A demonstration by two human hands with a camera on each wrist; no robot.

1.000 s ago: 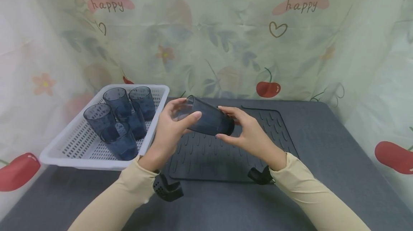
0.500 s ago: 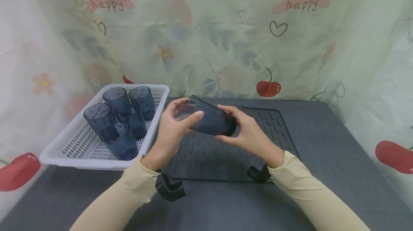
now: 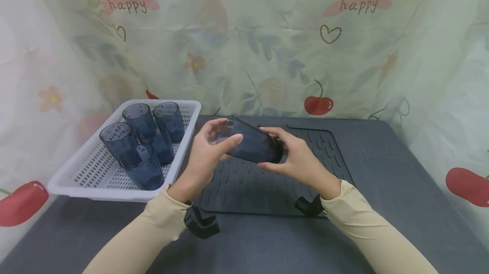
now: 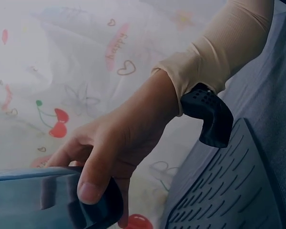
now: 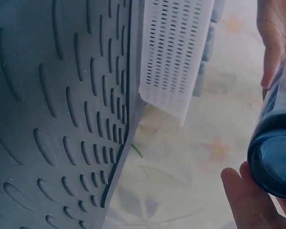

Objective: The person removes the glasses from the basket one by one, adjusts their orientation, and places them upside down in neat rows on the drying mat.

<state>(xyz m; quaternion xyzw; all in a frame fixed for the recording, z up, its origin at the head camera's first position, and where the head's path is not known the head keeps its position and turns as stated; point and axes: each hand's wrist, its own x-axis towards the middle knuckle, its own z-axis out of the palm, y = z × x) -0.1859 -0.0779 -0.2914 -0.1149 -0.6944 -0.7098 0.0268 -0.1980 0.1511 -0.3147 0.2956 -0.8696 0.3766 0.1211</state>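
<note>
A tinted blue drinking glass is held between both hands above the dark ridged mat, lying tilted with its mouth to the left and its thick base to the right. My left hand grips the mouth end, thumb along the near side. At the base end, my right hand holds the glass between thumb and fingers. The left wrist view shows the right hand with its thumb over the dark base. From the right wrist, the round bottom of the glass shows beside the right fingertips.
On the left stands a white perforated basket with several matching glasses upright in it. Mat and basket rest on a grey tabletop. A printed curtain with cherries and hearts encloses the back and sides.
Both hands and the glass have shifted slightly right and a little down. The grip looks the same, and the glasses in the basket have stayed put.
</note>
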